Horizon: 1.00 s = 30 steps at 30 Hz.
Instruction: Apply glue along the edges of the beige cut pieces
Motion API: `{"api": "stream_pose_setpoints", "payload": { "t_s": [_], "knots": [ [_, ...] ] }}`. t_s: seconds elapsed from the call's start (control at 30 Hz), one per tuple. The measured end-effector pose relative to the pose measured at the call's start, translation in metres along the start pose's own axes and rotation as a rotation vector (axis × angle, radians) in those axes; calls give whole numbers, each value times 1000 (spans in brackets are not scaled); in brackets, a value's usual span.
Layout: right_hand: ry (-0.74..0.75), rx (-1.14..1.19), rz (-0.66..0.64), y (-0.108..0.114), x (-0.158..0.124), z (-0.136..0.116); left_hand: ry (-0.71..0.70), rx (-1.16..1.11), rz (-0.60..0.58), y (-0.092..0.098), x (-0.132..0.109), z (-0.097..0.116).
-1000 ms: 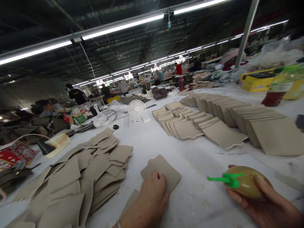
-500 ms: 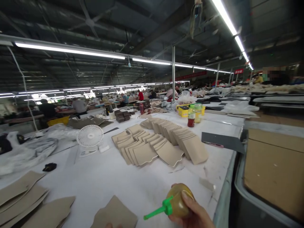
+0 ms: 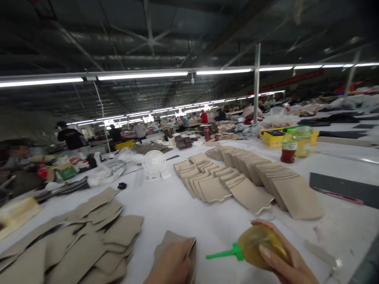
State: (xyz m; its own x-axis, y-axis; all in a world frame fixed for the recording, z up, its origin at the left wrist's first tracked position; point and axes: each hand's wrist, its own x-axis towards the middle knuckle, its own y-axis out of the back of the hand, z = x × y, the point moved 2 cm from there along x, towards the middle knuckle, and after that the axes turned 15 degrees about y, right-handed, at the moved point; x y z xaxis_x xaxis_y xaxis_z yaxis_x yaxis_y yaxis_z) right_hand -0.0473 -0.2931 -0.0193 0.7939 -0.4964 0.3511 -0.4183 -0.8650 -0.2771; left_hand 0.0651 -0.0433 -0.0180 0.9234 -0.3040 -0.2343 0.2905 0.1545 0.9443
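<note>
In my right hand (image 3: 286, 256) is a squeeze bottle (image 3: 257, 246) of yellowish liquid, with a thin green nozzle pointing left. My left hand (image 3: 173, 262) is closed on a beige sheet piece (image 3: 168, 238), whose right edge curls up into a fold beside my fingers. The nozzle tip is a short way right of that fold, apart from it. Left of my left hand lies a loose pile of similar beige pieces (image 3: 85, 244). Beyond both hands, more beige pieces (image 3: 213, 189) lie in overlapping rows, the right row (image 3: 296, 193) curving away.
A small white fan (image 3: 154, 161) stands past the pieces on the white table (image 3: 148, 205). Farther right are a bottle of red liquid (image 3: 288, 150), a yellow box (image 3: 272, 138) and a dark sheet (image 3: 340, 185) bearing a pink tool (image 3: 346, 197). Several people work in the background.
The view has turned left, showing more of the loose pile. My left hand has come into fuller view, and the beige piece under it is now folded up. The bottle's nozzle points more level.
</note>
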Motion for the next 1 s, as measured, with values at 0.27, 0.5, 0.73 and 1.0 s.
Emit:
{"api": "stream_pose_setpoints", "payload": {
  "t_s": [0.27,0.5,0.73,1.0],
  "knots": [
    [262,-501,-356,-21,21,15,-1,-77,-2,5,-12,5],
    [513,-653,-504,-46,24,15,-10,-125,-26,3,-9,1],
    [695,-754,-645,-54,24,18,-16,-145,-22,2,-10,0],
    [625,-787,-645,-51,26,22,-49,-154,-15,7,-15,3]
  ]
}}
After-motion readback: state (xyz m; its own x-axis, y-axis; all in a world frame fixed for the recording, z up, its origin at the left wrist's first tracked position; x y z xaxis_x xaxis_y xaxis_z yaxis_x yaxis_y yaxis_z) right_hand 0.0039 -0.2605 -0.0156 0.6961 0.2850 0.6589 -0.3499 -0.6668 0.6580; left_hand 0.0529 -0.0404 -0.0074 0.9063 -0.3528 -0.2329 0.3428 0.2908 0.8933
